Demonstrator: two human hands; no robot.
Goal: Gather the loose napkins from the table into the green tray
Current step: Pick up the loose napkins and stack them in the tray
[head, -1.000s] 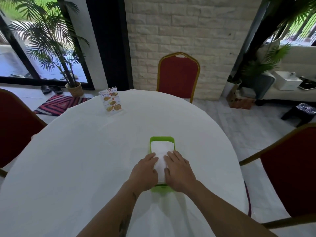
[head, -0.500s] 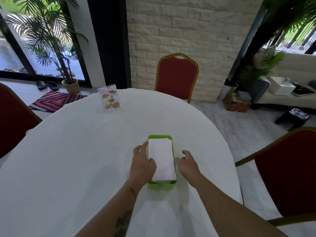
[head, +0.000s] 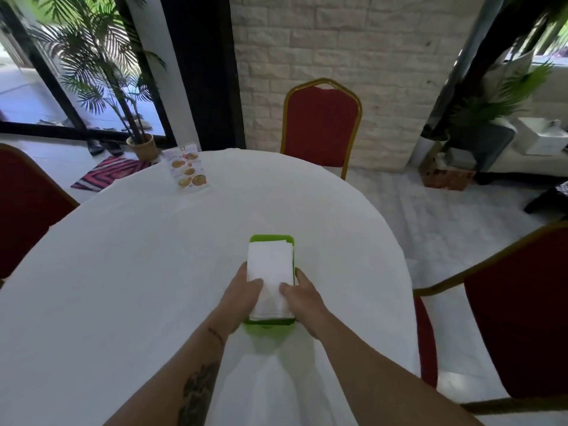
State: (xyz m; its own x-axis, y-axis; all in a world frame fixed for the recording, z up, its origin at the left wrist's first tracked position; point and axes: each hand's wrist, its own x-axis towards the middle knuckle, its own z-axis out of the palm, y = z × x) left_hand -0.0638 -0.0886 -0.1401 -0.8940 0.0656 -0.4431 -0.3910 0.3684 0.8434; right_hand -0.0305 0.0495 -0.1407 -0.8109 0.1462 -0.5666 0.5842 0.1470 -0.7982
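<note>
The green tray (head: 268, 328) sits on the white tablecloth (head: 138, 272) just right of the table's middle, its long side pointing away from me. A stack of white napkins (head: 270, 265) fills it and rises above the rim, slightly fanned at the far end. My left hand (head: 239, 298) clasps the tray's left side near its near end, thumb lying on top of the stack. My right hand (head: 307, 299) clasps the right side in the same way, thumb on the napkins. I see no loose napkins elsewhere on the cloth.
A standing menu card (head: 188, 170) is at the table's far left edge. Red chairs with gold frames stand at the far side (head: 321, 127), the left (head: 24, 195) and the right (head: 516, 318). The table's right edge is close to the tray.
A second ago both palms pressed flat on the stack. They then slid out to the tray's sides, and now the thumbs have come back onto the napkins' near end.
</note>
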